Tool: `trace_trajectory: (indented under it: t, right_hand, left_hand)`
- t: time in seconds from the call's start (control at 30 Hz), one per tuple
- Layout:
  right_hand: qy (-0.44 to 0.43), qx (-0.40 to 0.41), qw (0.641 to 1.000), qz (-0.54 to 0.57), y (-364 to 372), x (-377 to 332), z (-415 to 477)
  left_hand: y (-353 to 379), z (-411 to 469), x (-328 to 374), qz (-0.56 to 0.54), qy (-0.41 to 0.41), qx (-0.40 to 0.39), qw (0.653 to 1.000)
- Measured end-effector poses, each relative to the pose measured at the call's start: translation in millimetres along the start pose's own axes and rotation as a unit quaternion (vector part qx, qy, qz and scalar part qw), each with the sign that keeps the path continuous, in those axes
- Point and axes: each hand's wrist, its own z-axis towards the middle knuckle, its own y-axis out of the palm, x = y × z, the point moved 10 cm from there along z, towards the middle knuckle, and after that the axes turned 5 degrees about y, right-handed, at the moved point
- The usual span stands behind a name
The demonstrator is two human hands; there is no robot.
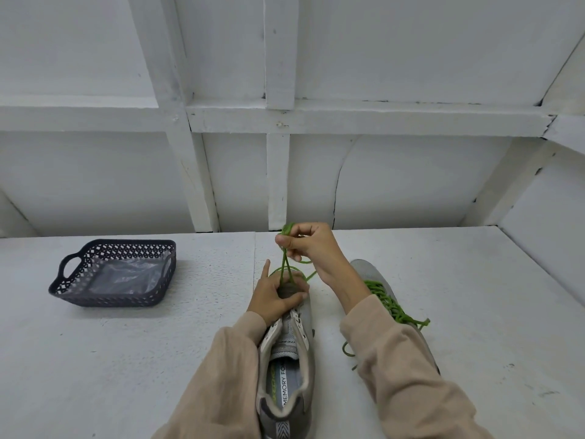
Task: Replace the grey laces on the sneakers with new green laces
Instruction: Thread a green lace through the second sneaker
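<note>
A person seated at a white table threads a green lace through the front of a grey sneaker, which lies on the tabletop between the two forearms, its heel toward the camera and its toe pointing at the wall. The left hand grips the sneaker near the toe, fingers curled over the upper and the index finger stretched straight out. The right hand is raised above the toe, thumb and fingers pinching both strands of the green lace, which run taut down to the shoe; a loose loop hangs below the hand. Just beside it, on the right, lies a second sneaker, partly hidden by the right forearm, with a green cord laced up its front and loose ends trailing on the table. Well apart on the left stands a dark lattice basket holding a clear plastic bag. Both arms wear beige sleeves.
</note>
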Motion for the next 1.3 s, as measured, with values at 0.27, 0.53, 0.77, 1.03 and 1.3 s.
trace_trajectory:
  t: [0.27,0.53,0.77,1.03,1.3]
  right_hand:
    - [-0.012,-0.022,0.989,0.147,0,-24,3]
    - [0.02,0.023,0.959,0.282,-1,-17,23]
    - [0.094,0.0,0.982,0.166,-7,18,40]
    - [0.156,0.077,0.918,-0.357,-51,71,12]
    - [0.058,0.068,0.939,-0.333,-8,67,8]
  left_hand:
    - [-9,0,-1,-0.013,-0.011,0.025,1.0]
    - [-5,-5,-24,0.006,-0.074,0.009,0.997]
    - [-3,-4,-30,0.005,-0.092,0.004,0.996]
    - [-4,-6,-32,0.017,-0.123,0.006,0.992]
    - [-8,-8,-36,0.015,-0.167,0.023,0.986]
